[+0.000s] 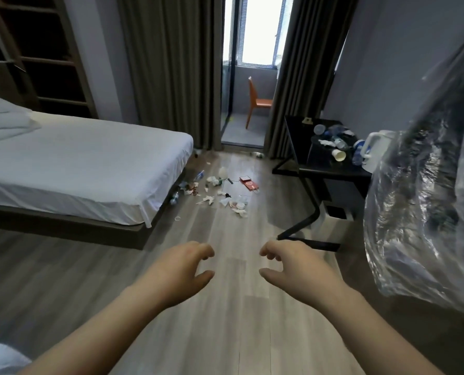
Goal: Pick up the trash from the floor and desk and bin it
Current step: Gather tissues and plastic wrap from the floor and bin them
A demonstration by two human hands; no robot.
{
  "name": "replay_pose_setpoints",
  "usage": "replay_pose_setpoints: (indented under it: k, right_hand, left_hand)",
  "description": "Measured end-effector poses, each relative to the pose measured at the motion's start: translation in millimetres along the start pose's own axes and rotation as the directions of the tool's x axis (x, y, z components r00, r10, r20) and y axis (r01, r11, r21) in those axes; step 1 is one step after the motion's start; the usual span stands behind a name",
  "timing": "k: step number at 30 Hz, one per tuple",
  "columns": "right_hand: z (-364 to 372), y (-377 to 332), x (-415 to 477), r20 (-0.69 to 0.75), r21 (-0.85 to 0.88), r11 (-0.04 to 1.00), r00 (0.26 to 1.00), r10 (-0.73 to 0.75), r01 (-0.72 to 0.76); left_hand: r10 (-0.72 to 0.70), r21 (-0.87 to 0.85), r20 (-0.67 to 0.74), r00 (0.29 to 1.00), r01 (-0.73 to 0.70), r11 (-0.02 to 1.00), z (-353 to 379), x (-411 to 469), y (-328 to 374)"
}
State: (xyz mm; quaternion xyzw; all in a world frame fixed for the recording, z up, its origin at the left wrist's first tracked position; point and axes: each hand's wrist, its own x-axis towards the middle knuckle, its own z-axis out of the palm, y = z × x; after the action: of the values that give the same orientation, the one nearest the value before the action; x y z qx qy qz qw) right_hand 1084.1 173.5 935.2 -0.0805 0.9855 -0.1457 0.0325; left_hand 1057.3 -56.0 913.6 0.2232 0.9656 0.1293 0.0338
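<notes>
Left hand [179, 269] and right hand [293, 269]: grip released, fingers loosely curled, holding nothing. Floor trash [220, 190] lies scattered just beside the bed [90, 158]. Bottles and cup [337, 147] clutter the tabletop [297, 139], opposite the bed.

A white-sheeted bed [84, 163] stands at the left, with a pillow [3, 123] at its head and a dark wooden shelf [44, 55] behind it. Grey curtains [168, 63] hang on both sides of a glass door [227, 90]. Beyond the door an orange chair [258, 101] stands under a window [258, 28].
</notes>
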Motion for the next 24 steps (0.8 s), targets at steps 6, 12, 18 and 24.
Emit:
replay_pose_setpoints:
  k: [6, 12, 18, 24]
  right_hand:
    - [-0.3, 1.9, 122.8, 0.015, -0.001, 0.998, 0.998, 0.059, -0.059]
    - [3.9, 14.8, 221.9, 0.044, 0.020, 0.990, 0.990, 0.137, -0.138]
    - [2.1, 50.2, 313.1, 0.061, 0.034, 0.983, 0.982, 0.180, -0.182]
    - [-1.9, 105.1, 423.9, 0.058, 0.044, 0.987, 0.986, 0.154, -0.157]
  left_hand:
    - [0.008, -0.006, 0.010, 1.000, -0.008, 1.000, -20.4, 104.7, -72.4]
    - [0.033, -0.025, 0.036, 0.999, -0.032, 0.999, -34.7, 201.6, -126.1]
    - [0.047, -0.053, 0.074, 0.996, -0.043, 0.998, -30.5, 299.9, -157.3]
    - [0.024, -0.013, 0.094, 0.995, -0.022, 1.000, -25.5, 415.1, -176.6]
